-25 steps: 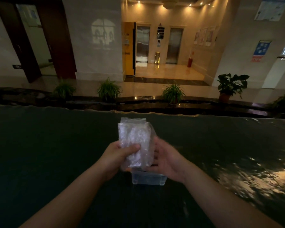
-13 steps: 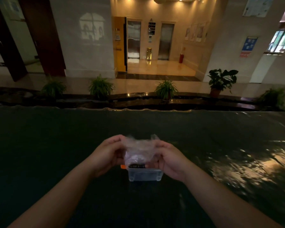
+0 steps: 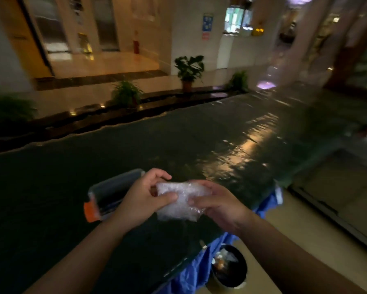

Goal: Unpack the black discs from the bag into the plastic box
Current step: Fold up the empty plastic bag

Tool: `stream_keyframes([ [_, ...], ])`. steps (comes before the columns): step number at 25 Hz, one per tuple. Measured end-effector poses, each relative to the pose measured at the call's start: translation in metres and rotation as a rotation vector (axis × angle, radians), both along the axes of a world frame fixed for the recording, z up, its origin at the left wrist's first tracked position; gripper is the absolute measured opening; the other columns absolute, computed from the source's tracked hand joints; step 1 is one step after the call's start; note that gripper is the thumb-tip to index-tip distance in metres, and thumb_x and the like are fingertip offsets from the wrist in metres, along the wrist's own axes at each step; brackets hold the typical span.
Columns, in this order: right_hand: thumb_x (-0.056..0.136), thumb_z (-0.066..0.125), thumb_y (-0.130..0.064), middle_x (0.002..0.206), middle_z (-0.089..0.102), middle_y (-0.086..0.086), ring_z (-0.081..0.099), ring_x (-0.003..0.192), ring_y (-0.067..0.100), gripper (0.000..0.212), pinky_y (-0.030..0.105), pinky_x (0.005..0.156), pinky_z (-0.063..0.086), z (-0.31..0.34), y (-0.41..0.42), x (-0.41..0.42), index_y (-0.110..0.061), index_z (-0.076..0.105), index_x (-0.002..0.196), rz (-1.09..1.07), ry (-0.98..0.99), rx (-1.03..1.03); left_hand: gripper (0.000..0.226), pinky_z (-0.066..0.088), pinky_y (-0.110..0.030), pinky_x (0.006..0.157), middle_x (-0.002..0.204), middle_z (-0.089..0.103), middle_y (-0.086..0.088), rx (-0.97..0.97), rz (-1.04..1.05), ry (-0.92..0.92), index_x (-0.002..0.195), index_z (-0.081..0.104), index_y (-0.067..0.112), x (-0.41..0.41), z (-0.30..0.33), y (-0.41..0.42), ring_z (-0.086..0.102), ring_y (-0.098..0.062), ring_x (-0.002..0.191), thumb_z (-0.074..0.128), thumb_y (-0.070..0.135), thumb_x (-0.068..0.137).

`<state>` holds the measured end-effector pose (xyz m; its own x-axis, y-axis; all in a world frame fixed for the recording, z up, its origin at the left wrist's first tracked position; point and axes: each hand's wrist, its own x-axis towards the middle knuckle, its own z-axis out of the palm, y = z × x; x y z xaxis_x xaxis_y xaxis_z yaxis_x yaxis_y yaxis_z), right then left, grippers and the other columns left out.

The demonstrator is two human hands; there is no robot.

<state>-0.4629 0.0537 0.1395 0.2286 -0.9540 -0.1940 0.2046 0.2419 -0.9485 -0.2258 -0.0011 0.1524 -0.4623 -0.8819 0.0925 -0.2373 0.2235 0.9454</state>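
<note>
Since the earlier frame my view has swung right, and the crumpled clear bubble-wrap bag [image 3: 181, 201] has come away from above the clear plastic box with an orange latch [image 3: 106, 196], which now sits on the dark glossy surface [image 3: 51, 170] just left of my hands. My left hand [image 3: 144, 200] pinches the bag's left end between thumb and fingers; my right hand [image 3: 218, 203] curls closed around its right end. The left hand covers the box's right end, and whether any black discs lie inside it or the bag I cannot make out. The whole picture is dim and motion-blurred. The bag looks whitish and wrinkled.
</note>
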Motion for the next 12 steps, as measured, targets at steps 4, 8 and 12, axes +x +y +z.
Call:
stream_keyframes([
  [4, 0.087, 0.075, -0.002, 0.114, 0.069, 0.040, 0.066, 0.095, 0.036, 0.030, 0.057, 0.092, 0.054, -0.058, 0.068, -0.086, 0.003, 0.075, 0.117, -0.387, 0.253, 0.044, 0.058, 0.052, -0.027, 0.091, 0.116, 0.061, 0.030, -0.121, -0.240, -0.334, 0.131, 0.048, 0.049, -0.088, -0.056, 0.009, 0.060, 0.003, 0.110, 0.069, 0.062, 0.079],
  [8, 0.084, 0.076, 0.004, 0.076, 0.072, 0.005, 0.061, 0.074, 0.018, 0.029, 0.047, 0.073, 0.055, -0.119, 0.126, -0.168, -0.024, 0.079, 0.085, -0.762, 0.718, 0.206, 0.077, 0.043, -0.035, 0.104, 0.140, 0.056, -0.004, -0.426, -0.406, -0.505, 0.145, 0.050, 0.016, -0.174, -0.118, 0.038, 0.052, -0.024, 0.129, 0.078, 0.048, 0.081],
  [12, 0.082, 0.076, -0.002, 0.088, 0.080, 0.004, 0.064, 0.076, 0.015, 0.025, 0.010, 0.061, 0.041, -0.175, 0.147, -0.240, -0.020, 0.081, 0.099, -0.733, 1.000, 0.181, 0.076, 0.043, -0.043, 0.108, 0.140, 0.056, -0.014, -0.427, -0.487, -0.606, 0.143, 0.052, 0.009, -0.259, -0.177, 0.060, 0.051, -0.033, 0.130, 0.081, 0.039, 0.080],
])
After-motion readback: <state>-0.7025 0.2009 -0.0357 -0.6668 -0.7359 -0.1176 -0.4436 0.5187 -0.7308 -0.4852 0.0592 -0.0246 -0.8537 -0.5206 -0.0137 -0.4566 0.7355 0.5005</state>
